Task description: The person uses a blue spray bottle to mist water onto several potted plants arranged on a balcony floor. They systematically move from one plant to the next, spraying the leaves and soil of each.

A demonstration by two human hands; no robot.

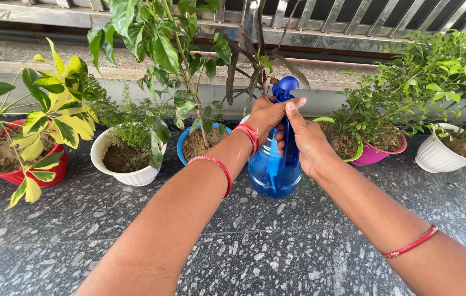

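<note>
Two bare hands hold a translucent blue plastic spray bottle [274, 172], round-bellied, above speckled grey stone floor [277, 257]. Left hand [268, 115] clamped over the pump top, right hand [304, 140] fingers wrapped round handle. Glossy pots w/ leafy plants behind, incl. white pot [128, 170].

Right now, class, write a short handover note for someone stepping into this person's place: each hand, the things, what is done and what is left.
Left hand: closed over the top of the blue spray bottle.
Right hand: fingers wrapped round its blue handle, holding it upright above the dark stone floor.
Things: a row of potted plants behind; the blue pot is nearest.
Done: bottle lifted, partly filled.
Left: no spray visible.
</note>
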